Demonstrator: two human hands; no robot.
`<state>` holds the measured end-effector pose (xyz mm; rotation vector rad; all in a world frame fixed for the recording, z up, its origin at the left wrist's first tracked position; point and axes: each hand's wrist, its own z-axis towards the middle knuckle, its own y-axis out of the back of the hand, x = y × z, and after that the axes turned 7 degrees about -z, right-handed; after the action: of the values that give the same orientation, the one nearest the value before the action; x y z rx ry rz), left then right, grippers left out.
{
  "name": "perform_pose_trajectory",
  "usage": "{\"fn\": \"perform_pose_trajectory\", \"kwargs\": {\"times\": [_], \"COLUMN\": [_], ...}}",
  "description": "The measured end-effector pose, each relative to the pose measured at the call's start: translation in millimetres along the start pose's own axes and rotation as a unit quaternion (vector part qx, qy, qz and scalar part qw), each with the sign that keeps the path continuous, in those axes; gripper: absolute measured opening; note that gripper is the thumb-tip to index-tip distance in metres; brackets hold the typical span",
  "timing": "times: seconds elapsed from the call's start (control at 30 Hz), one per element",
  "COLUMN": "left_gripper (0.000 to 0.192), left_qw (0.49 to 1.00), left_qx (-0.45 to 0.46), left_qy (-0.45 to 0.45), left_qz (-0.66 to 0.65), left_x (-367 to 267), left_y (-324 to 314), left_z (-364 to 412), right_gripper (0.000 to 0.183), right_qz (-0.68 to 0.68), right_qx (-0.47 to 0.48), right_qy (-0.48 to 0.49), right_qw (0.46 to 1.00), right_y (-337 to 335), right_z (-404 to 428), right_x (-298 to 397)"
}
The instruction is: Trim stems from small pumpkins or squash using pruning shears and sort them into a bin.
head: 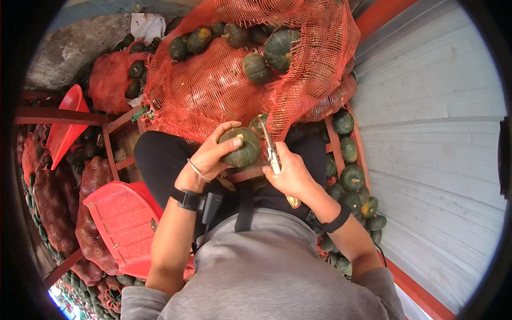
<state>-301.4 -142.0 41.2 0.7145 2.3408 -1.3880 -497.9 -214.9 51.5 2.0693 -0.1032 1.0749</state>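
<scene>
My left hand [214, 150] grips a round, dark green pumpkin [245, 150] in front of my lap, its pale stem end turned up. To its right, my right hand [290, 170] is closed around the white handle of a pair of pruning shears [273, 154]. The metal tip points up and away from me, apart from the held pumpkin. Another green pumpkin [258, 123] lies just beyond, partly under red netting. A large red mesh sack [212, 80] full of produce spreads before my knees, with several pumpkins [256, 69] in its open mouth.
Red plastic scoops [120, 224] [70, 124] are at the left, near filled mesh sacks [56, 212]. Red metal frame bars [60, 116] cross there. More pumpkins [352, 178] lie along the pale corrugated metal wall [432, 160] on the right.
</scene>
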Motion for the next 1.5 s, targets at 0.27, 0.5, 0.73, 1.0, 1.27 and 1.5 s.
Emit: {"fn": "perform_pose_trajectory", "kwargs": {"times": [0.27, 0.5, 0.73, 1.0, 1.27, 1.5], "left_gripper": [0.039, 0.041, 0.035, 0.024, 0.023, 0.022], "left_qw": [0.966, 0.797, 0.509, 0.675, 0.401, 0.344], "left_qx": [-0.173, -0.529, -0.561, -0.135, -0.191, -0.223], "left_qy": [-0.188, -0.286, -0.262, -0.199, -0.148, -0.110], "left_qz": [-0.039, 0.054, 0.598, 0.697, 0.884, 0.906], "left_x": [-45.0, -55.5, -42.5, -21.5, 68.2, 75.5], "left_y": [54.4, 262.5, 220.3, 34.8, 32.8, 54.2], "left_z": [-67.7, -289.3, -221.4, 104.0, 73.9, 75.1], "right_gripper": [0.048, 0.047, 0.042, 0.044, 0.045, 0.043], "right_qz": [-0.013, 0.098, 0.178, 0.343, 0.131, 0.018], "right_qx": [-0.251, -0.252, -0.273, -0.354, -0.160, -0.041], "right_qy": [-0.002, -0.096, -0.085, -0.044, -0.215, -0.221], "right_qw": [0.968, 0.958, 0.941, 0.869, 0.954, 0.974], "right_y": [-9.2, 5.5, -0.6, 7.7, 10.3, 12.5], "right_z": [50.8, 63.7, 54.4, 14.9, -54.6, -49.0], "right_x": [-27.8, -29.4, -42.8, -41.7, -79.9, -59.7]}}
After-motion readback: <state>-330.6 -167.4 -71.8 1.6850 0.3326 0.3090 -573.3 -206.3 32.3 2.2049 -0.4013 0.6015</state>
